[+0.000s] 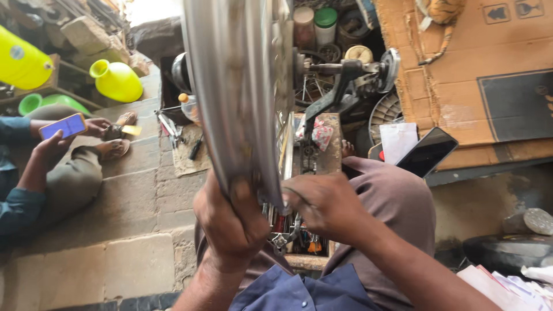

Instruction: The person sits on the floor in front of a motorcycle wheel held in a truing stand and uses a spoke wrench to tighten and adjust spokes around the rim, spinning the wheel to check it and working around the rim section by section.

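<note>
The shiny metal wheel rim (242,86) is being held upright in a truing stand (340,86), over an open box of tools (294,233). Its near edge is being gripped by the left hand (230,222). A spoke is being pinched at the rim by the right hand (325,204). Spoke tightening seems to be in hand; small, careful turns are likely being called for next.

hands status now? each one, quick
Left hand: closed, gripping the metal wheel rim.
Right hand: fingers curled at the rim's edge; grip cannot be told.

Left hand (230,222) grips the shiny wheel rim (239,86); right hand (322,204) pinches beside it above the toolbox (296,239)
</note>
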The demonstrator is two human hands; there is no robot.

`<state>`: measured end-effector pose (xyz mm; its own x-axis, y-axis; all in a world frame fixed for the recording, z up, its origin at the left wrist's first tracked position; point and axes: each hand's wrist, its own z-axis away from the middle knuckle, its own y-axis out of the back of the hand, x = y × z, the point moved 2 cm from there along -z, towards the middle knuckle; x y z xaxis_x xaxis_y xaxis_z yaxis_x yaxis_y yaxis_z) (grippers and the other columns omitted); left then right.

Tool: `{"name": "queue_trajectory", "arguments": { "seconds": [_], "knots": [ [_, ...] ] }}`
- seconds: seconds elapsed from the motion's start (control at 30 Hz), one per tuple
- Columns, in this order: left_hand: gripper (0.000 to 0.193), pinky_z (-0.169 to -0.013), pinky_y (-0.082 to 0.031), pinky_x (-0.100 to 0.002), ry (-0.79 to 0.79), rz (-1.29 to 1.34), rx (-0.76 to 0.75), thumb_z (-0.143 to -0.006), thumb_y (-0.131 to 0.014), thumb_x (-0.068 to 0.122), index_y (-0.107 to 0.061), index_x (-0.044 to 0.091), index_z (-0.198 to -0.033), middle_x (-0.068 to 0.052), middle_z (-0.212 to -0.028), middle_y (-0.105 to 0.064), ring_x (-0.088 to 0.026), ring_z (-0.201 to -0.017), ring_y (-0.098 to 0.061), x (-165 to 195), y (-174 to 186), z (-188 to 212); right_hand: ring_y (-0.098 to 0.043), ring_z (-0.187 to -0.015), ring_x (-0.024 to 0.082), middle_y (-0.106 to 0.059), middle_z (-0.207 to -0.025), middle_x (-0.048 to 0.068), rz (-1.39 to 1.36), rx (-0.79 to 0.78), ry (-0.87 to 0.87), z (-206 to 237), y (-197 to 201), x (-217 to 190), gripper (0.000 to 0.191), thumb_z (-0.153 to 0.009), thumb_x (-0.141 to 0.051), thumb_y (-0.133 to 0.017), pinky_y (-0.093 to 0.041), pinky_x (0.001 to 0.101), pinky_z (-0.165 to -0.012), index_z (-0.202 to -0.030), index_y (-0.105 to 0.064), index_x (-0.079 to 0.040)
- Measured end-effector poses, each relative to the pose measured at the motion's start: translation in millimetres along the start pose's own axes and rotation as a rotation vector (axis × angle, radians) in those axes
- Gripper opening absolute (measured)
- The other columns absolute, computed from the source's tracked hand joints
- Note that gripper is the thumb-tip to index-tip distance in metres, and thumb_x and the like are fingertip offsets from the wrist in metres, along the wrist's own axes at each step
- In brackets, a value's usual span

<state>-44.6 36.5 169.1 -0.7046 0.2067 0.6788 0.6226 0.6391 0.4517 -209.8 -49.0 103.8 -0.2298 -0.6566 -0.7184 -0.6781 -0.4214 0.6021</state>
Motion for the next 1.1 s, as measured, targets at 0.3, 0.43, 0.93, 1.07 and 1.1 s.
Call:
{"name": "queue_trajectory", "arguments": {
  "seconds": [0.3,0.43,0.93,1.07,1.1],
  "knots": [
    [0.026,-0.056,-0.056,-0.037,0.060,-0.008,0.051,-0.114,-0.042,0.021,-0.056,-0.001,-0.115,-0.008,-0.075,-0.070,-0.023,-0.062,-0.074,20.2,1.5,-25.7,-0.072,-0.075,0.028,-0.071,-0.086,0.010,-0.113,0.457,0.106,11.6,-61.1,13.7,0.013,-0.104,-0.021,-0.061,-0.054,0.0387,-0.068,-0.104,-0.067,-0.010],
    [0.031,-0.060,-0.055,-0.042,-0.031,-0.074,0.038,-0.113,-0.042,0.022,-0.059,-0.003,-0.118,-0.016,-0.082,-0.068,-0.032,-0.069,-0.071,6.0,-1.0,2.9,-0.073,-0.068,0.029,-0.073,-0.077,0.012,-0.012,0.154,-0.238,42.8,-68.3,41.7,0.024,-0.103,-0.029,-0.064,-0.052,0.0416,-0.060,-0.114,-0.071,-0.010],
    [0.018,-0.062,-0.053,-0.043,0.046,-0.054,-0.107,-0.106,-0.051,0.019,-0.060,0.004,-0.100,-0.013,-0.084,-0.066,-0.030,-0.070,-0.068,-49.8,-8.7,61.0,-0.075,-0.090,0.023,-0.078,-0.098,0.013,-0.248,0.270,-0.777,15.4,-73.5,68.5,0.033,-0.097,-0.032,-0.061,-0.055,0.0353,-0.083,-0.110,-0.074,-0.004],
    [0.015,-0.066,-0.053,-0.045,0.060,-0.045,-0.139,-0.104,-0.054,0.016,-0.061,0.003,-0.103,-0.015,-0.088,-0.067,-0.034,-0.076,-0.069,-55.7,-13.3,71.0,-0.075,-0.092,0.027,-0.077,-0.099,0.017,-0.264,0.336,-0.706,-1.0,-92.9,81.0,0.030,-0.099,-0.026,-0.059,-0.056,0.0382,-0.084,-0.114,-0.071,-0.003],
    [0.015,-0.066,-0.053,-0.045,0.067,-0.021,-0.140,-0.105,-0.054,0.016,-0.061,0.002,-0.104,-0.015,-0.090,-0.068,-0.034,-0.077,-0.069,-58.0,-14.8,73.2,-0.074,-0.097,0.029,-0.076,-0.105,0.017,-0.240,0.356,-0.638,-8.2,-95.6,83.4,0.029,-0.099,-0.022,-0.058,-0.055,0.0391,-0.087,-0.117,-0.070,-0.003]
  ]
}}
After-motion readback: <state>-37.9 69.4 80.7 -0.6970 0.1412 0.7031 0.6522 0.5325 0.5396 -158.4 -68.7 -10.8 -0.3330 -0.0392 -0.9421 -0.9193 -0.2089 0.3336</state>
